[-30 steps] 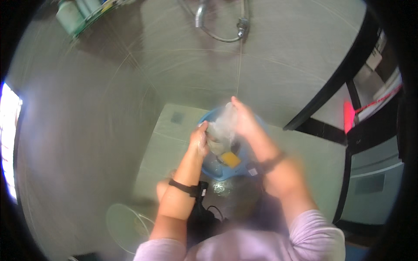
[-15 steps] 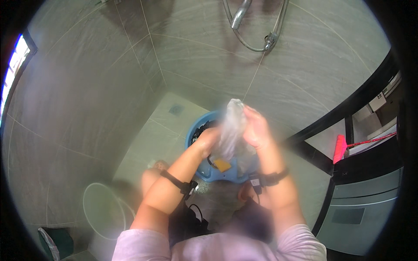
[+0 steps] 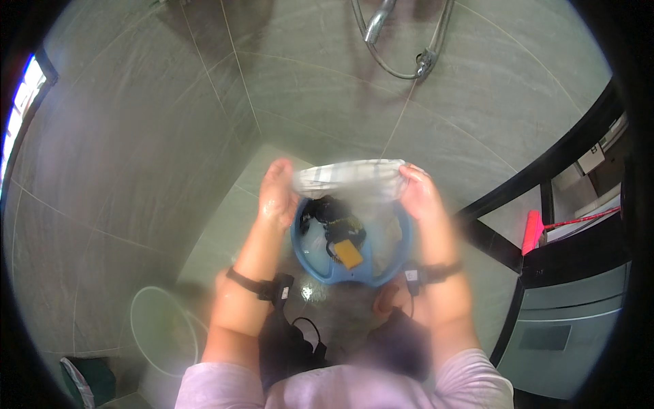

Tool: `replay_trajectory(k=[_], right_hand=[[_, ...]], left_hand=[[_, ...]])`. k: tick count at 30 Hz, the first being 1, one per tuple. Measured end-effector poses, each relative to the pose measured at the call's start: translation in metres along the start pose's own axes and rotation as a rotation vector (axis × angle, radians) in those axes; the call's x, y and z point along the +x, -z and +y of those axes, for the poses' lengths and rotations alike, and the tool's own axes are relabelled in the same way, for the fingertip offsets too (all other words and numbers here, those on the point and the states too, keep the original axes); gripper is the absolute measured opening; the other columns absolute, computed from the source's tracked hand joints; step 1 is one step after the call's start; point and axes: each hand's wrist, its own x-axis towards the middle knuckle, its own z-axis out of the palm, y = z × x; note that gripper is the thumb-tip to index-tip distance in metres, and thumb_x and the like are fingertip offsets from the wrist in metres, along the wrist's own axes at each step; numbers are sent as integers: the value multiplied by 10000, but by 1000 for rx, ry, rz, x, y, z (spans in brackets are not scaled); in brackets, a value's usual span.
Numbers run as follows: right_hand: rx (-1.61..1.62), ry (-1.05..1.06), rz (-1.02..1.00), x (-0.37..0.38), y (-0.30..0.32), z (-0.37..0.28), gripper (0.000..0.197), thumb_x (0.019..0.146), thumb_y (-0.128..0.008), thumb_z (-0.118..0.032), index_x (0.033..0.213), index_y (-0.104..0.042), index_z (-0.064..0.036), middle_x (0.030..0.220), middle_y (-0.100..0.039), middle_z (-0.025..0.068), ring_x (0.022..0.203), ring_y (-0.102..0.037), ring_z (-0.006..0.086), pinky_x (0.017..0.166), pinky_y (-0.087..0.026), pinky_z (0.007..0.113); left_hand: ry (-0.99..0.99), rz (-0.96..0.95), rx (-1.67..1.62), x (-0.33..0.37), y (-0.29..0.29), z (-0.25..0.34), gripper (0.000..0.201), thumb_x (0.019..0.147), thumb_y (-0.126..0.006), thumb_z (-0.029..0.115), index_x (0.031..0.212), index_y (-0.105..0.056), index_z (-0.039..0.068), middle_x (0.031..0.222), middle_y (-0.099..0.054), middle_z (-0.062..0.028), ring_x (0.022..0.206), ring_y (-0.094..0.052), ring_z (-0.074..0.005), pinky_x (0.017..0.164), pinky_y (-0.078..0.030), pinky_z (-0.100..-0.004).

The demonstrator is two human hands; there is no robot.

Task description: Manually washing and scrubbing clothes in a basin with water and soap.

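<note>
A wet white garment with faint grey stripes is stretched out sideways between my two hands, above the blue basin. My left hand grips its left end, and my right hand pinches the right end. The lower part of the cloth is blurred. Inside the basin lie dark clothes in water. A yellow block, whether soap or sponge I cannot tell, rests on the basin's near inner ledge.
A pale translucent bucket stands on the floor at lower left, near a dark green item. The shower hose hangs on the far wall. At right are a black door frame and a red broom.
My hands have moved apart, the left one outward to the left. The garment has gone from bunched and upright to spread sideways, uncovering more of the basin's dark clothes.
</note>
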Motion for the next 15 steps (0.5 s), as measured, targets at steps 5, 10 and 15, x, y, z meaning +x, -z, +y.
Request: replay_trajectory(k=[5,10,15], right_hand=[[-309,-7,120,-7,-4,-8,151,850,-611,-44,994,-585,-8,875,-618,37,786,-607,133,731,-500,257],[-175,6,127,-16,-10,-15,144,850,-624,-63,985,-584,-38,839,-595,16,765,-585,137,715,-488,277],[-27,60,162,-22,-14,-20,112,857,-616,-65,962,-579,-62,851,-596,15,797,-588,158,766,-484,320]], left_hand=[[-32,80,42,7,23,6,175,972,-509,145,1135,-503,81,978,-570,-52,890,-589,-211,796,-506,-378],[-16,159,71,4,20,6,107,963,-518,124,1067,-544,117,861,-594,-14,783,-598,-178,723,-512,-344],[14,112,289,5,33,-2,105,947,-545,126,1041,-581,94,854,-586,0,783,-584,-147,709,-492,-300]])
